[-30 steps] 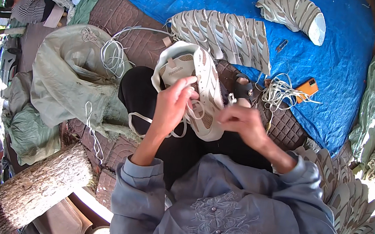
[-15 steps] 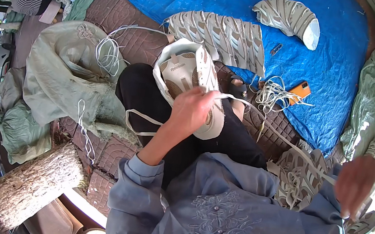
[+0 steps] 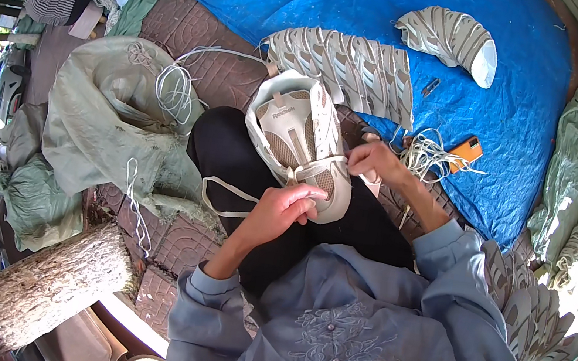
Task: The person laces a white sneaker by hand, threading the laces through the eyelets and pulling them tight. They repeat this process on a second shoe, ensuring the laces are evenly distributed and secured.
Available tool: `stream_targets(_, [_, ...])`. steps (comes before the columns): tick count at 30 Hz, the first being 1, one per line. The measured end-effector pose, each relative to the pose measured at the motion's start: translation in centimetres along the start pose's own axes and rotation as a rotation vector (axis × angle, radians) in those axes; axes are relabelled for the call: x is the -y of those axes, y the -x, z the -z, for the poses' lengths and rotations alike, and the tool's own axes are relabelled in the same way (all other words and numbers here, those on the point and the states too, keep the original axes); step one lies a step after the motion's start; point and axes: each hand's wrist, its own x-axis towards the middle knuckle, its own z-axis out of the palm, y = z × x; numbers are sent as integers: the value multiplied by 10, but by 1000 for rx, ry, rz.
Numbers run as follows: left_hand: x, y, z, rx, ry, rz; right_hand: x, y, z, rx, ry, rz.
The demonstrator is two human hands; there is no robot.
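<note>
A beige and white shoe upper (image 3: 282,135) with tan mesh rests across my lap, its toe toward me. A pale flat shoelace (image 3: 322,162) crosses its lower opening. At the upper's right edge my right hand (image 3: 381,164) is closed in a pinch on the lace. My left hand (image 3: 283,211) lies at the toe, fingers curled and pressed together; what they hold, if anything, is hidden. A loop of lace hangs left of the upper, passing behind my left wrist.
A blue tarp (image 3: 489,166) holds rows of nested uppers (image 3: 353,74), a curved stack of uppers (image 3: 448,43) and an orange phone (image 3: 466,153). Bundled white laces (image 3: 427,155) lie beside it. At left are a pale sack (image 3: 82,112) and a log (image 3: 52,287). Another person (image 3: 54,0) sits far left.
My right hand has come in from the far right, where the lace was stretched out, to the upper's edge. My left hand has moved down to the toe. The lace now crosses the opening.
</note>
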Motion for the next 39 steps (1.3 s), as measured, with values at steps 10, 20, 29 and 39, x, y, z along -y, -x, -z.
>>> stream_targets(10, [-32,-21,8,-496,-16,-90,99,107,-15,390,250,480])
stream_targets(20, [-25,-60,0,-489,-108,40,103,106,-20,65,324,484])
stream_targets(29, [-25,-62,4,-452,-17,111,49,-9,-30,-265,92,213])
stream_targets(39, [-20,-62,2,-450,-42,42,55,10,-48,-331,313,208])
